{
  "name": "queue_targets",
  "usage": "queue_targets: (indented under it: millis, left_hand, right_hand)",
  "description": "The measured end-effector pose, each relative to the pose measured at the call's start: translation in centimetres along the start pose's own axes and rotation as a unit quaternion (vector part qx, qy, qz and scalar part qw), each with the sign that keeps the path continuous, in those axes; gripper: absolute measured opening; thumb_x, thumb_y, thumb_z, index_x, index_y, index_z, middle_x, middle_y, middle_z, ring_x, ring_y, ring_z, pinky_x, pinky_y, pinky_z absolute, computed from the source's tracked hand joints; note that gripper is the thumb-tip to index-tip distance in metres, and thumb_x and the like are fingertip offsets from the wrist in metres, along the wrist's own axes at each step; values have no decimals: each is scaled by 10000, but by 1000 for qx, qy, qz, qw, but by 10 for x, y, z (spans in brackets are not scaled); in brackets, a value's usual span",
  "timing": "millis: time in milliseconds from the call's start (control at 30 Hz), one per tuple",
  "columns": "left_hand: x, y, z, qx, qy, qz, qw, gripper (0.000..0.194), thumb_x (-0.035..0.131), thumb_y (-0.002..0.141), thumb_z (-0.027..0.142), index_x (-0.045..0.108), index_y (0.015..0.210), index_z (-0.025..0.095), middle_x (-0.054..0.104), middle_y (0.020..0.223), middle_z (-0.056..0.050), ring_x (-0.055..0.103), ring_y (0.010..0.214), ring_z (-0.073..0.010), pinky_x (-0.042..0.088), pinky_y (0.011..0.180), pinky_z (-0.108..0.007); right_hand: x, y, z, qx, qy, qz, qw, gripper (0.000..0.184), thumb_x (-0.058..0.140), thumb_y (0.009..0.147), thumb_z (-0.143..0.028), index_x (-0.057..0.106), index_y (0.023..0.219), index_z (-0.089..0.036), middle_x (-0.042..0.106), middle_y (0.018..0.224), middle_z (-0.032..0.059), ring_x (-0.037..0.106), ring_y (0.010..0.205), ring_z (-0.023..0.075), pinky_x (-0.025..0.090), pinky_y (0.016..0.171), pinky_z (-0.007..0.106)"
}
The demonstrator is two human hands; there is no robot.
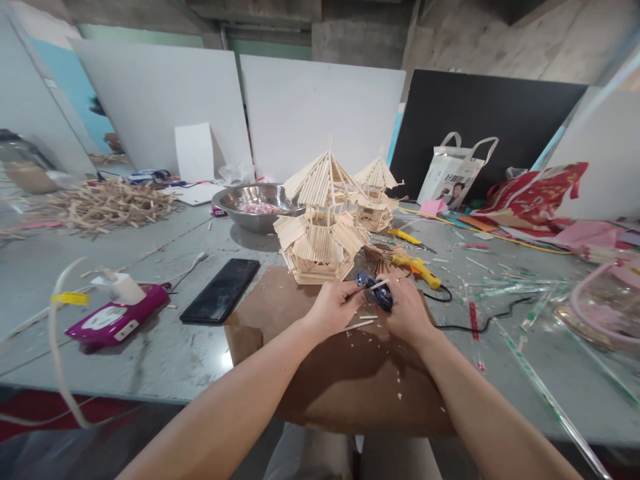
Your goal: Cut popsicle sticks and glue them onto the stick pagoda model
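My left hand [336, 309] is closed in a pinch over the brown board, at the left end of a thin wooden stick [381, 284]. Close beside it, my right hand [409, 312] curls around a dark blue hand tool [384, 298] whose exact kind is blurred. The stick crosses in front of this tool, between the two hands. Short cut sticks [361, 325] and pale crumbs lie on the brown board [345, 380] below. Just beyond my hands stands a small pavilion built of wooden sticks [323, 250], with a pointed roof.
A second stick pavilion [377, 207] stands behind. Yellow glue gun [420, 270] and its black cord lie right. A phone [220, 291], purple power strip [120, 317], steel bowl [257, 207] and stick pile [113, 205] are left. Glue-stick wrappers [537, 383] litter the right side.
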State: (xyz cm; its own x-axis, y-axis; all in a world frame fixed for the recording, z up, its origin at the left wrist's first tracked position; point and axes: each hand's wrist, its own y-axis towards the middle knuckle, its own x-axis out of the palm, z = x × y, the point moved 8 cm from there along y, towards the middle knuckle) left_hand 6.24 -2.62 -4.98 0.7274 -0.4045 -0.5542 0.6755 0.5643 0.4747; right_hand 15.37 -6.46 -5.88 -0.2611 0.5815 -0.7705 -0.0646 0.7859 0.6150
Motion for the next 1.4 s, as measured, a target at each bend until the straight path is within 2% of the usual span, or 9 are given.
queue_targets:
  millis: [467, 867, 1067, 1200, 1400]
  left_hand:
    - [1, 0, -2, -3, -44, -12, 999, 303, 413, 749, 314, 458, 532, 108, 304, 516, 38, 280, 501, -54, 230, 452, -163]
    - [4, 0, -6, 10, -24, -12, 1000, 325, 380, 765, 348, 555, 650, 100, 471, 557, -1, 405, 542, -86, 318, 502, -178]
    - [2, -2, -2, 13, 35, 3, 999, 291, 350, 782, 301, 541, 676, 108, 484, 578, 1, 416, 556, -83, 329, 524, -179]
    - [0, -3, -1, 14, 68, 17, 997, 257, 354, 779, 278, 544, 706, 120, 504, 595, -1, 431, 553, -87, 330, 520, -183]
    - [4, -2, -3, 16, 34, -20, 999, 281, 345, 789, 285, 568, 754, 119, 526, 638, -8, 459, 615, -103, 359, 589, -197]
  right_hand:
    - [0, 0, -1, -15, 16, -3, 1000, 325, 490, 605, -204, 451, 923, -152, 577, 866, 87, 504, 799, 228, 335, 712, 340]
    - [1, 0, 1, 22, 4, -18, 1000, 245, 471, 601, -199, 482, 842, -156, 573, 749, 81, 502, 699, 214, 365, 608, 291]
    - [4, -1, 5, 67, -2, -50, 996, 193, 460, 619, -224, 481, 803, -168, 577, 709, 65, 531, 660, 209, 362, 557, 276]
    - [5, -2, 9, 78, -10, -46, 996, 216, 466, 632, -250, 480, 836, -180, 582, 746, 63, 537, 688, 209, 367, 570, 276]
    - [5, -2, 8, 70, 2, -35, 997, 288, 480, 623, -234, 474, 903, -165, 582, 792, 82, 531, 722, 216, 383, 597, 289]
